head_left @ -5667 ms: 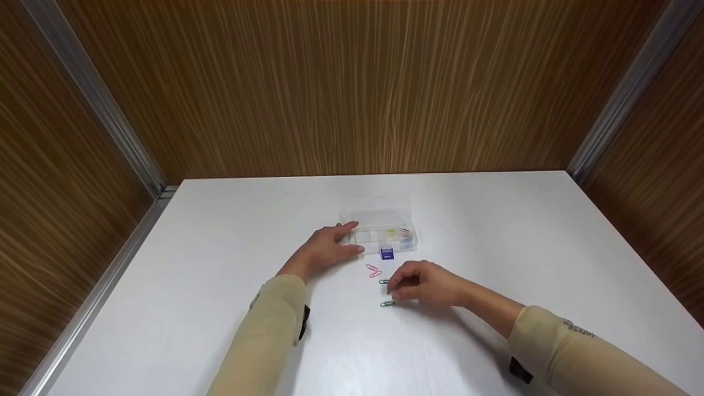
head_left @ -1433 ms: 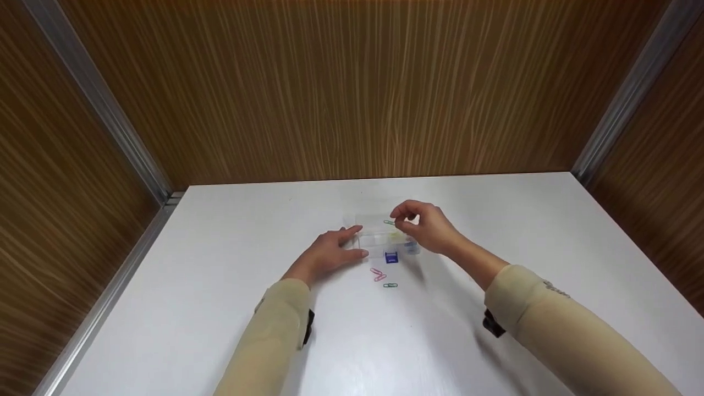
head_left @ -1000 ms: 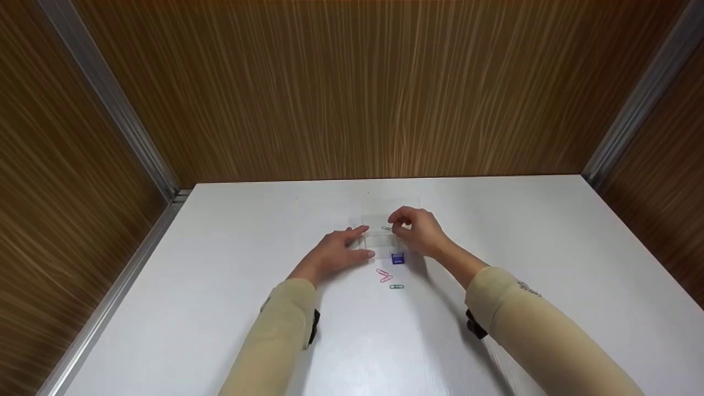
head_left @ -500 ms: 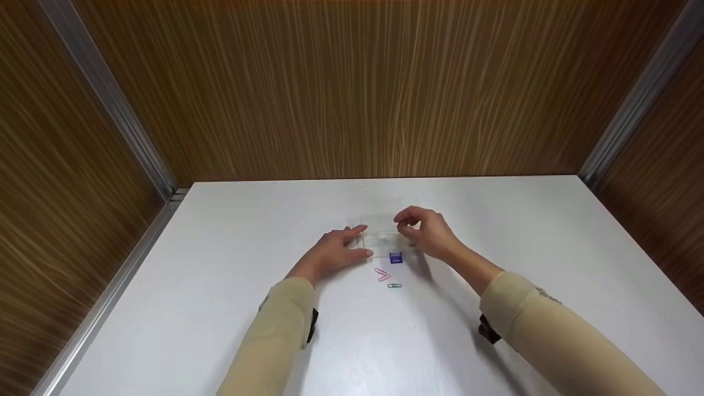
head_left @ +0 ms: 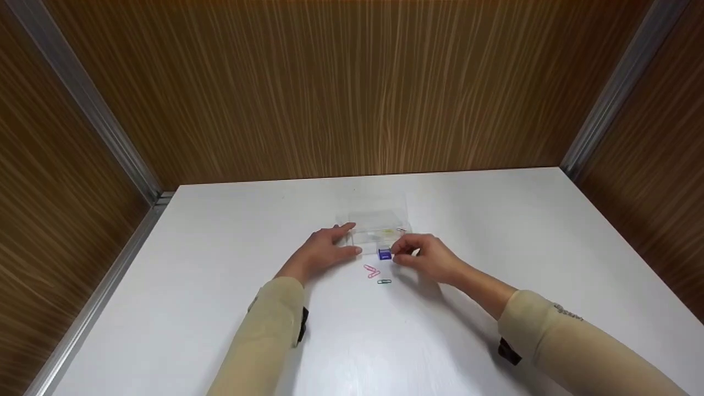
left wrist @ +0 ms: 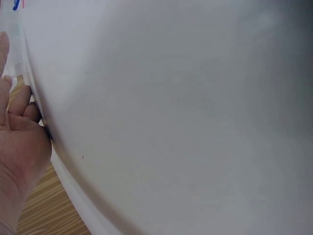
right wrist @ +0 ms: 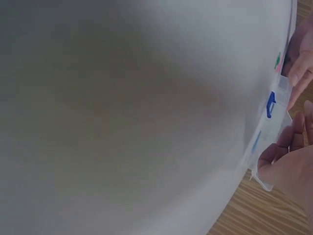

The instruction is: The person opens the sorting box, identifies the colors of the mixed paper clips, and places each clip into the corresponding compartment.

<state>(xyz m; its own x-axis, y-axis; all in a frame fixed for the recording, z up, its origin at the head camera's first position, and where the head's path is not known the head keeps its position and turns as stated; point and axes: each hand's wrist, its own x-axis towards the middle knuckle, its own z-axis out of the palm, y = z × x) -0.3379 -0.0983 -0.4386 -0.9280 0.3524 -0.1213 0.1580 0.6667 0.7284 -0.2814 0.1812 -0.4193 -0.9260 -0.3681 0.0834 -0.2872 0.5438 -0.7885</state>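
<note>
— Step in hand?
— Seemingly between pickups. Bracing the left end of the clear plastic compartment box (head_left: 374, 237) with the left hand (head_left: 324, 252), fingers straight and relaxed. Hovering the right hand (head_left: 428, 258) just beside the box's blue latch (head_left: 385, 254), fingers curled; cannot tell whether pinching anything.
— Next move?
— Probably calls for a fine pinch low on the white table (head_left: 220, 308), near side of the box.
— Lie of the clips?
— Small green wire paper clip (head_left: 384, 281): long axis left-right. Two pink wire paper clips (head_left: 372, 270): slanted far-left to near-right. Box: lengthwise left-right, mid-table.
</note>
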